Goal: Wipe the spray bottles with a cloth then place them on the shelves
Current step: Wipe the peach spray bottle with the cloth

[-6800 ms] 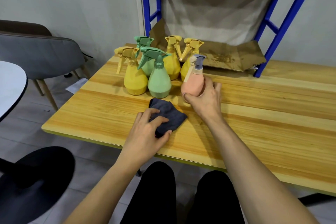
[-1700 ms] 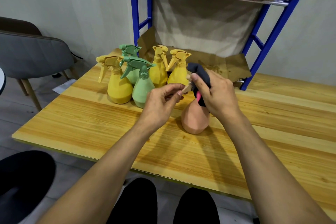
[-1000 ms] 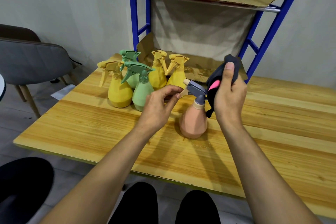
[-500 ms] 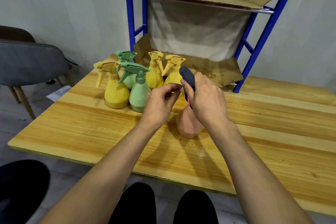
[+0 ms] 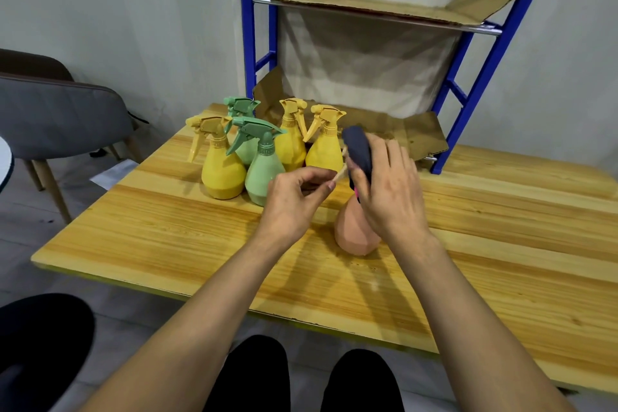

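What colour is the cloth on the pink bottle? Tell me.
The soft fabric cloth is dark navy; head view shows it.

A pale grey plastered wall (image 5: 117, 10) closes the room at the back. Against it stands a blue metal shelf rack (image 5: 249, 43), its upper shelf lined with flattened cardboard (image 5: 368, 0); a beige sheet (image 5: 361, 77) hangs behind the frame. More cardboard (image 5: 418, 134) lies on the lower level, at the far edge of the wooden table (image 5: 501, 278), whose planks show a strong yellow grain. Beyond the table's left edge stands a grey padded chair (image 5: 57, 120) on slim wooden legs, with a white sheet of paper (image 5: 113, 174) on the grey floor (image 5: 33, 244) beside it. The light is soft and even.
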Demonstrator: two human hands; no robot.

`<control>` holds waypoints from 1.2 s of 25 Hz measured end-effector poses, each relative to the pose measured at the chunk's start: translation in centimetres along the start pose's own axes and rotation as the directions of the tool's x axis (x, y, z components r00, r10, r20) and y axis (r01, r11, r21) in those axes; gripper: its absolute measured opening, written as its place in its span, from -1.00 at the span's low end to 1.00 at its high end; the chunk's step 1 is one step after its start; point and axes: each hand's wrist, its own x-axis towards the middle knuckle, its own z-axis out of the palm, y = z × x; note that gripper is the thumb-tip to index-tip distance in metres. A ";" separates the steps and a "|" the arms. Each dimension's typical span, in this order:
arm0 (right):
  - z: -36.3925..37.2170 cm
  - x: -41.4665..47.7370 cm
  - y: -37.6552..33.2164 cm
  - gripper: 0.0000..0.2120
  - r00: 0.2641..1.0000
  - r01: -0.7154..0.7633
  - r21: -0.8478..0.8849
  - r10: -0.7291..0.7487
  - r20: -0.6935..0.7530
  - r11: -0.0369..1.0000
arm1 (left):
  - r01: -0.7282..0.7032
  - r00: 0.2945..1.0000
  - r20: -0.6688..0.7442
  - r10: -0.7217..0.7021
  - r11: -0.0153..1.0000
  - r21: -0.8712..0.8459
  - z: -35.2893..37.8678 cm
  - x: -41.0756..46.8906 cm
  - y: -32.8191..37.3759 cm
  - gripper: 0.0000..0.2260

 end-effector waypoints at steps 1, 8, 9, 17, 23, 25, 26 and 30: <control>0.1 -0.4 0.3 -0.50 0.998 0.067 -0.010 -0.067 0.005 0.998 | 0.006 1.000 0.008 -0.006 1.000 -0.018 -0.1 -0.2 0.0 -0.85; 0.6 -0.7 1.3 -0.48 0.984 0.179 -0.024 -0.179 -0.017 0.984 | 0.012 0.998 0.060 -0.006 0.995 -0.103 -0.3 -0.9 -0.2 -0.85; 0.5 -0.5 1.3 -0.50 0.984 0.177 -0.029 -0.177 -0.026 0.984 | 0.012 0.999 0.053 -0.006 0.994 -0.110 -0.3 -0.9 -0.2 -0.86; -1.2 0.6 1.5 -0.61 0.997 -0.055 0.322 0.034 0.070 0.945 | -0.007 1.000 0.016 0.007 1.000 -0.020 0.1 -0.6 -0.6 -0.83; -1.3 0.5 1.6 -0.79 0.971 -0.233 0.551 0.167 0.169 0.801 | -0.037 0.999 -0.030 0.040 0.995 0.091 0.4 0.4 -0.1 -0.84; -0.6 0.3 1.0 -0.65 0.968 -0.248 0.439 0.234 0.087 0.864 | -0.032 0.999 -0.039 0.038 0.991 0.129 0.6 0.6 0.0 -0.84; -0.2 0.2 0.5 -0.56 0.968 -0.243 0.371 0.247 0.038 0.896 | -0.032 0.998 -0.044 0.039 0.989 0.145 0.7 0.8 0.0 -0.84; 0.3 0.0 -0.3 -0.41 0.972 -0.170 0.166 0.192 -0.133 0.971 | -0.027 0.999 -0.042 0.035 0.985 0.171 0.8 1.3 -0.1 -0.83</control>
